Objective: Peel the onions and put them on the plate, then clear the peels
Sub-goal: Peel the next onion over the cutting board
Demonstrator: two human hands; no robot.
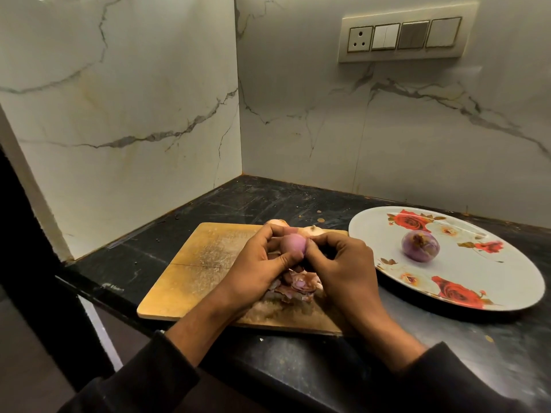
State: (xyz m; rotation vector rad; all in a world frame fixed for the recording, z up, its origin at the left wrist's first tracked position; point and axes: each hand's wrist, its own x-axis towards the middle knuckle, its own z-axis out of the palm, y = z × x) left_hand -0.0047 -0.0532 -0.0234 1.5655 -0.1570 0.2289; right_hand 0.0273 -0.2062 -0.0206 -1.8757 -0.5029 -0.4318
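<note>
Over cutting board (190, 275): onion (293, 243) gripped btwn L hand (259, 263) & R hand (340, 263).

A dark stone counter (298, 362) carries a wooden cutting board (190, 272) beside a rose-patterned plate (465, 263).

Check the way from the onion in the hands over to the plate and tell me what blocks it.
Nothing visible blocks it. The onion, held by the left hand and right hand above the cutting board, has open counter between it and the plate. The peeled onion on the plate leaves bare room around it.
</note>
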